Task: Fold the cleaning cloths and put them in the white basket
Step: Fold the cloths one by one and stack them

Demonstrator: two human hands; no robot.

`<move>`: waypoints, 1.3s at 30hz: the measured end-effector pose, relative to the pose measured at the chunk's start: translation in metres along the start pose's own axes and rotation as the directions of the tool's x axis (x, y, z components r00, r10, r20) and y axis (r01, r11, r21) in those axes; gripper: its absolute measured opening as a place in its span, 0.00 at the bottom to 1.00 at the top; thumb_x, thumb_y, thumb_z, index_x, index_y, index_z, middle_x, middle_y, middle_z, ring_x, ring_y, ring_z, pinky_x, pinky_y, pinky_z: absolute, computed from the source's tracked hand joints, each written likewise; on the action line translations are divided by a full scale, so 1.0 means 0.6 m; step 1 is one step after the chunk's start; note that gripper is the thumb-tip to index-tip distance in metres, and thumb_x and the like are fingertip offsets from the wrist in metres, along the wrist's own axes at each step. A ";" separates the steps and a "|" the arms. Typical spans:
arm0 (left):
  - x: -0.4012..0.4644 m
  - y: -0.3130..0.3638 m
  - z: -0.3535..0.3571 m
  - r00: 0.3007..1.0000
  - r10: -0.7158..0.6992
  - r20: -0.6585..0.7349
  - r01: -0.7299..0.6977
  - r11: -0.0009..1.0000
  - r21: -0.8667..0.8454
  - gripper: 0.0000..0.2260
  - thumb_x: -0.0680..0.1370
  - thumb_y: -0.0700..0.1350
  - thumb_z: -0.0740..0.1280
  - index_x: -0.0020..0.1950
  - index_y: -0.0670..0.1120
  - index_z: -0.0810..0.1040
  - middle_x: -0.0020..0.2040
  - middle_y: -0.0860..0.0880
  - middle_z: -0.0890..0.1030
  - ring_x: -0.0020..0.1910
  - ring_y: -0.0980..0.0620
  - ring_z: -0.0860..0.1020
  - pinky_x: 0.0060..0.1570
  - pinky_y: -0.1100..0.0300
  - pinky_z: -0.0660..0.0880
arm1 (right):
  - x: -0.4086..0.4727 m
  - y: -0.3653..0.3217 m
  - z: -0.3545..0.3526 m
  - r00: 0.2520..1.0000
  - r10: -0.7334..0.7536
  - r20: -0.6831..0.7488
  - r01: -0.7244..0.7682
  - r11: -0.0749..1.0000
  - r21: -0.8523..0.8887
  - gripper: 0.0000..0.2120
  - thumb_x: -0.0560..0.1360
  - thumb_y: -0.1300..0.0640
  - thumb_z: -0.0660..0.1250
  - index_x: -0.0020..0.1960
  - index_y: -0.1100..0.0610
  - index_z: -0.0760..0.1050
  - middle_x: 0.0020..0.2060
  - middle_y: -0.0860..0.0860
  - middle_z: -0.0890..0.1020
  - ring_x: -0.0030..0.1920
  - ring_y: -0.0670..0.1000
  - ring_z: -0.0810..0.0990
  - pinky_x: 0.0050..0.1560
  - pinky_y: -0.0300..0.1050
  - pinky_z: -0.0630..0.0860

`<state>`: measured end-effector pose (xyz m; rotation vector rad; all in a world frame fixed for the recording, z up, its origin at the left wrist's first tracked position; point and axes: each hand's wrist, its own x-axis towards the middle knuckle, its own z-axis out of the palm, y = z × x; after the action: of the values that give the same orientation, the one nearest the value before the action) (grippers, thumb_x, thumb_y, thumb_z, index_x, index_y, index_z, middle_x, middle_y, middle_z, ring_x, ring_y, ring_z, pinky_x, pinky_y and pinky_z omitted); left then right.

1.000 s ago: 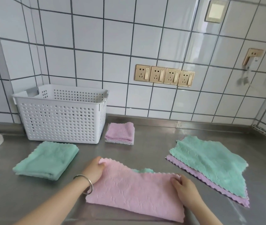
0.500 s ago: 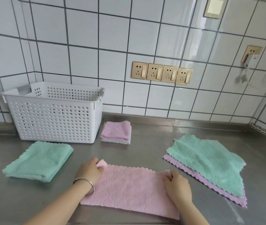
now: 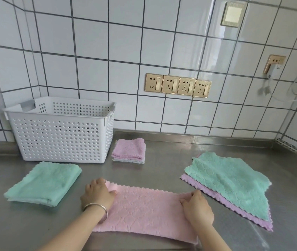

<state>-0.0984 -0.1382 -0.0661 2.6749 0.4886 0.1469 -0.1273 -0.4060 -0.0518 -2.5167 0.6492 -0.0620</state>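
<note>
— While both hands lay on it, how was the pink cloth (image 3: 144,212) held?
— The left hand (image 3: 98,195) sat on its left end, fingers bent over the far corner, where the fabric bunched up under the fingertips. The right hand (image 3: 197,208) covered the right end, its fingers curled onto the far edge. Whether either hand truly pinched the cloth or only pressed it, I could not tell.
— And the cloth itself?
— It lay as a long folded strip on the steel counter (image 3: 162,165), nearest the person, between the two hands. A bracelet (image 3: 97,210) ringed the left wrist.
— What lay around it?
— To the left sat a folded green cloth (image 3: 43,183), apart from the strip. To the right, a green sheet (image 3: 225,180) was spread flat over a purple sheet (image 3: 216,194), whose scalloped edge showed along the near side; its corner lay just beside the right hand.
— And the basket?
— The basket (image 3: 60,134) stood at the back left by the tiled wall (image 3: 126,42). Just right of it was a small folded purple cloth (image 3: 129,150), apparently on a grey layer. I could not see the basket's floor.
— Anything on the wall?
— Four gold sockets (image 3: 178,86) in a row.
</note>
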 end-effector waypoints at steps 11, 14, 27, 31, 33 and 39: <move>-0.088 0.103 0.051 0.682 0.618 0.393 -0.697 0.712 0.090 0.27 0.76 0.61 0.53 0.75 0.58 0.54 0.77 0.58 0.51 0.77 0.52 0.44 0.73 0.40 0.40 | -0.021 0.028 -0.013 0.984 0.146 0.099 -0.147 0.989 -0.004 0.16 0.75 0.57 0.54 0.55 0.61 0.76 0.51 0.56 0.80 0.48 0.57 0.79 0.47 0.44 0.73; -0.097 0.111 0.064 0.673 0.573 0.468 -0.696 0.705 0.138 0.29 0.76 0.65 0.51 0.75 0.59 0.49 0.78 0.58 0.44 0.77 0.51 0.40 0.72 0.36 0.39 | -0.034 0.023 -0.015 0.978 0.129 0.165 -0.131 0.991 0.002 0.24 0.76 0.44 0.52 0.55 0.60 0.76 0.49 0.55 0.81 0.48 0.56 0.79 0.48 0.44 0.73; -0.096 0.161 0.025 0.778 0.506 0.372 -0.351 0.842 -0.410 0.24 0.79 0.58 0.55 0.71 0.48 0.68 0.72 0.48 0.68 0.73 0.51 0.63 0.71 0.58 0.58 | -0.116 -0.017 -0.010 0.926 -0.242 -0.288 0.230 0.970 -0.076 0.02 0.73 0.58 0.60 0.42 0.53 0.69 0.41 0.51 0.79 0.39 0.56 0.78 0.34 0.43 0.66; -0.084 0.168 -0.009 0.895 0.410 0.174 -0.263 0.802 -0.536 0.10 0.74 0.49 0.65 0.38 0.44 0.78 0.32 0.46 0.73 0.36 0.48 0.70 0.39 0.59 0.66 | -0.137 -0.061 0.025 0.712 -0.554 -0.432 0.528 0.828 -0.191 0.09 0.60 0.59 0.55 0.31 0.53 0.74 0.27 0.49 0.75 0.26 0.54 0.76 0.22 0.43 0.66; -0.073 0.153 -0.011 0.919 0.344 0.194 -0.190 0.815 -0.548 0.09 0.71 0.46 0.65 0.32 0.44 0.77 0.29 0.45 0.71 0.34 0.48 0.69 0.38 0.58 0.69 | -0.142 -0.070 0.045 0.640 -0.628 -0.443 0.603 0.767 -0.218 0.12 0.58 0.59 0.54 0.31 0.52 0.76 0.28 0.48 0.75 0.29 0.53 0.73 0.27 0.42 0.64; -0.066 0.105 -0.028 0.921 0.229 0.315 -0.058 0.881 -0.470 0.16 0.73 0.49 0.67 0.27 0.44 0.73 0.22 0.42 0.70 0.28 0.48 0.69 0.28 0.64 0.66 | -0.145 -0.077 0.095 0.420 -0.783 -0.459 0.827 0.539 -0.162 0.08 0.63 0.60 0.61 0.35 0.51 0.78 0.33 0.47 0.77 0.37 0.49 0.65 0.36 0.38 0.57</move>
<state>-0.1185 -0.1996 -0.0256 2.2000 0.1096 -0.1733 -0.1741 -0.3036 -0.0695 -2.4721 -0.4994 -1.0894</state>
